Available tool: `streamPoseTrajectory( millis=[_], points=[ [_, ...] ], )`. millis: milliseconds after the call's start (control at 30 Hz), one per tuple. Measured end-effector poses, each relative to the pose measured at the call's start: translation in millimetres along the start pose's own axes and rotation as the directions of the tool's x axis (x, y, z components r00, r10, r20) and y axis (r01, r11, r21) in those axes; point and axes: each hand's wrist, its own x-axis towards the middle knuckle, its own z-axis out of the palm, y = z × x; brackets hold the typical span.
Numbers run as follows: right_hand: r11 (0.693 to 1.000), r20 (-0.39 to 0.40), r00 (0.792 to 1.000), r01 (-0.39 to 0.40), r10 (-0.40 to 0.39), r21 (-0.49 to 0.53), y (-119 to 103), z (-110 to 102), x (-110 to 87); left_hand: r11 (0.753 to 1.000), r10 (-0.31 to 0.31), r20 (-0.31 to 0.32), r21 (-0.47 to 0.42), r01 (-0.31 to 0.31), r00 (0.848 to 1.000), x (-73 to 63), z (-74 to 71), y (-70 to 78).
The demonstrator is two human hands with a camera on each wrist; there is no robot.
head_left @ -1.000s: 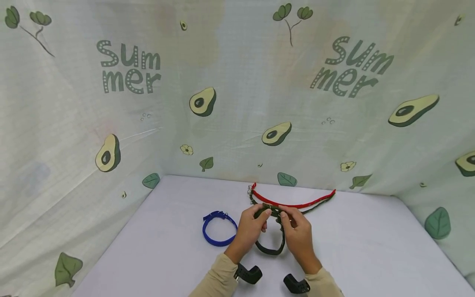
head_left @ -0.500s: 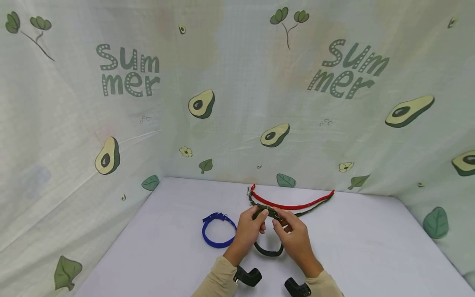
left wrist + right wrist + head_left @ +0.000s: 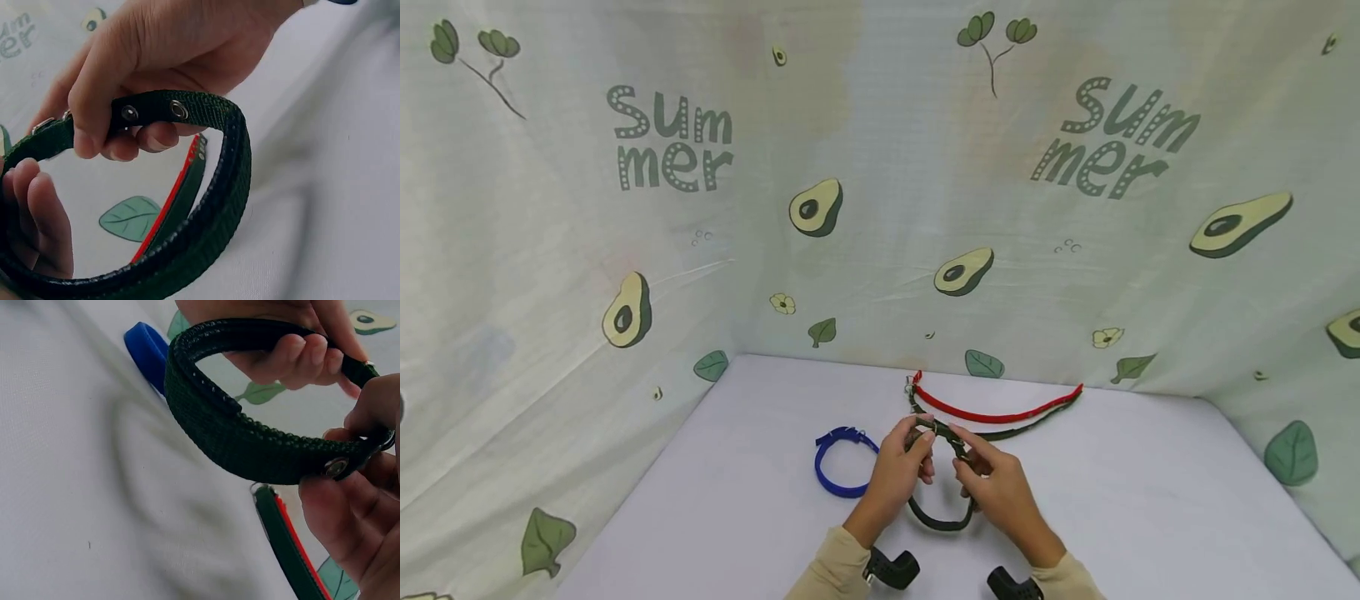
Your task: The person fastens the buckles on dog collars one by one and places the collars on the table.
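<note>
A dark green webbing collar (image 3: 942, 525), bent into a loop, is held off the table between both hands. My left hand (image 3: 889, 471) pinches its upper strap between thumb and fingers. Beside those fingers, the left wrist view shows a metal eyelet (image 3: 179, 110) and a rivet (image 3: 129, 113). My right hand (image 3: 1002, 493) grips the strap on the other side, close to a metal rivet (image 3: 336, 466) in the right wrist view. Part of a metal buckle (image 3: 44, 125) shows between the hands; the rest is covered by fingers.
A blue collar (image 3: 842, 491) lies looped on the white table (image 3: 737, 517), left of my left hand. Behind the hands, a red strap (image 3: 992, 417) and a dark green strap (image 3: 1022, 431) lie together. A printed cloth (image 3: 880, 167) hangs at the back.
My right hand has shifted its grip from the top of the collar to its right side and lower. The loop now hangs slightly lower. The other collars stay put.
</note>
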Motion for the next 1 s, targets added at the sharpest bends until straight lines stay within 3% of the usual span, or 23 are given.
streamPoseTrajectory(
  millis=[167,300,367,533,633,800,1000],
  points=[
    [0.981,-0.004,0.985,-0.172,0.173,0.091,-1,-2,0.8,0.994,0.061,0.015,0.086,-0.063,0.998,-1.4,-3.1,-0.5],
    [0.961,-0.005,0.968,-0.247,0.250,0.124,-1,-3,2.6,0.971,0.109,0.021,0.212,-0.111,0.994,-0.9,-6.3,0.1],
    [0.954,0.002,0.963,-0.268,0.270,0.134,0,-4,2.6,0.945,0.138,0.024,0.295,-0.139,0.990,-0.4,-8.5,0.9],
    [0.938,0.004,0.952,-0.302,0.306,0.172,2,-6,3.4,0.852,0.193,0.039,0.488,-0.187,0.980,2.3,-15.4,3.5],
    [0.929,0.007,0.945,-0.323,0.328,0.182,3,-7,4.6,0.813,0.182,0.046,0.556,-0.176,0.982,3.2,-20.0,6.3],
    [0.906,0.034,0.923,-0.383,0.383,0.179,6,-6,5.4,0.780,0.105,0.054,0.615,-0.116,0.993,4.0,-26.6,9.1],
    [0.901,0.065,0.914,-0.405,0.400,0.156,9,-6,6.4,0.781,0.010,0.031,0.624,-0.028,0.999,6.0,-30.5,7.6]
  ],
)
